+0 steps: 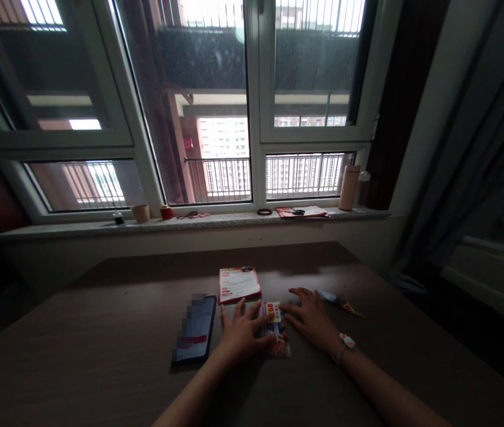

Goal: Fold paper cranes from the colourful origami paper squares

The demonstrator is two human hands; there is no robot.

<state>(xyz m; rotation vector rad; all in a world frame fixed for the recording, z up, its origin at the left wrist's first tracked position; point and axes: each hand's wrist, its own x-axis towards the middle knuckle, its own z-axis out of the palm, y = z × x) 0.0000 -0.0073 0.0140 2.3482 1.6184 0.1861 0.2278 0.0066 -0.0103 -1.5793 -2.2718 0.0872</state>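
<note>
Leaflet (282, 331), well in from tabletop's (100, 320) far edge; left hand (243, 330) splayed over it, right hand (313, 315) spread alongside.

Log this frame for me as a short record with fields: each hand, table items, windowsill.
Left hand: open, fingers spread partly over a colourful leaflet; the hand is between phone and right hand
Right hand: open, fingertips by the leaflet's right edge; bracelet on wrist
Table: phone left of the left hand; red-edged white paper beyond it; scrap right of the right hand
Windowsill: cup, bottle, other small items
</note>
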